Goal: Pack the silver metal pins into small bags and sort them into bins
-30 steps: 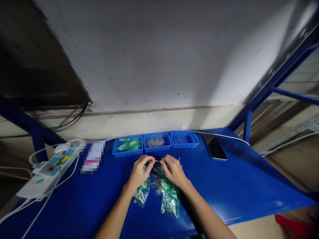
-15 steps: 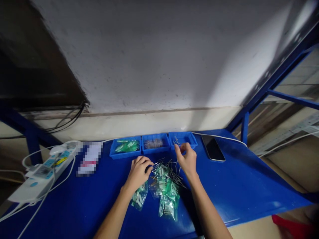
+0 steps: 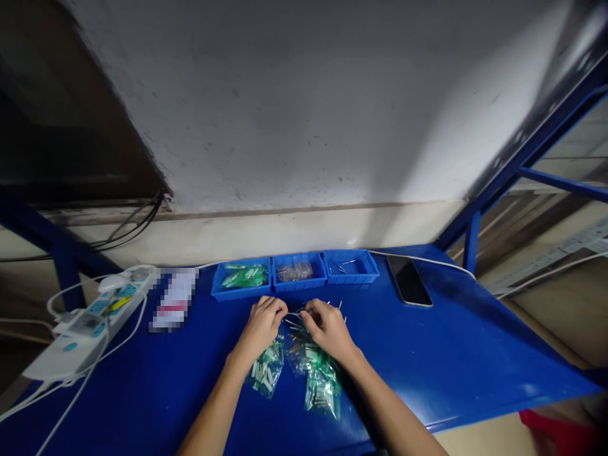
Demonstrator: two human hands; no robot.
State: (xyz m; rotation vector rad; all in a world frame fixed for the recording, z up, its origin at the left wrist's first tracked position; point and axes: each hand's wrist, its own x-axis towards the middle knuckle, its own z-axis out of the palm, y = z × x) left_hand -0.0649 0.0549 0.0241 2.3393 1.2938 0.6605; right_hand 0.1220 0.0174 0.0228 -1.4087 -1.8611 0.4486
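Head view: Both hands meet low in the centre of the frame, the right hand (image 3: 330,326) now back from the right tray (image 3: 354,278) and level with the left hand (image 3: 262,323). A thin metal piece (image 3: 294,313) spans the small gap between them, its left end pinched by the left fingertips and its right end apparently pinched by the right; neither hand is released or clenched into a fist. Whether anything more sits in either palm cannot be told.

In the right tray, slender metal pieces (image 3: 341,267) lie crossed at the left side, spread differently from a moment ago. The shift suggests a piece has just been dropped there and another taken up, so the work seems to be running one piece at a time.

More loose metal pieces (image 3: 295,325) show just below the fingertips, partly hidden by the right hand, above green-tinted clear bags (image 3: 322,389) at lower centre. Another small bag (image 3: 266,373) rests under the left wrist. The left tray (image 3: 242,293) holds green and white contents and the middle tray (image 3: 300,285) clear ones, too blurred to name. A dark phone (image 3: 409,282) lies right of the trays on the blue tabletop (image 3: 427,354).
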